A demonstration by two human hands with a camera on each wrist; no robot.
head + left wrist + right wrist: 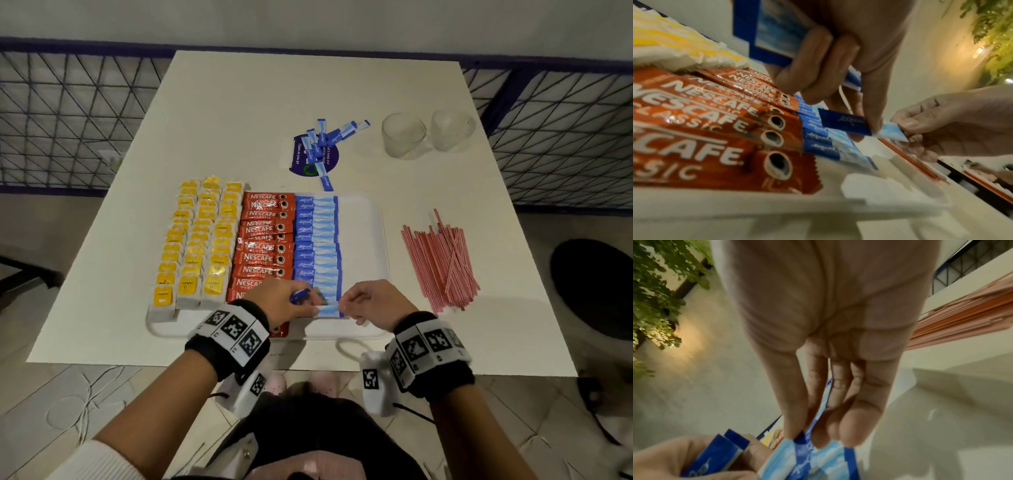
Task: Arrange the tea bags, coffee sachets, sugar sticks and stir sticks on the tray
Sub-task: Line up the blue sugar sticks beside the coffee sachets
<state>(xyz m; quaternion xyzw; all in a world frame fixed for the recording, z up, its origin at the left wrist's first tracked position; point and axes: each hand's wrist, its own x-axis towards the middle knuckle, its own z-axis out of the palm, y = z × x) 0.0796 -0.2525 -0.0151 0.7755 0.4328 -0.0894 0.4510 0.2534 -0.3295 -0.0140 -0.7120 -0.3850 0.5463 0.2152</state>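
Observation:
The white tray holds yellow tea bags in three columns, a column of red coffee sachets and a column of blue sugar sticks. Both hands are at the near end of the sugar column. My left hand grips a small bundle of sugar sticks in its curled fingers, and its forefinger presses one sugar stick down. My right hand pinches the pale blue end of that same stick. Red-and-white stir sticks lie in a loose pile on the table, right of the tray.
Several loose sugar sticks lie on a purple sticker beyond the tray. Two clear cups stand at the far right of the white table. The tray's right strip is bare. A mesh fence runs behind the table, and a dark stool sits at the right.

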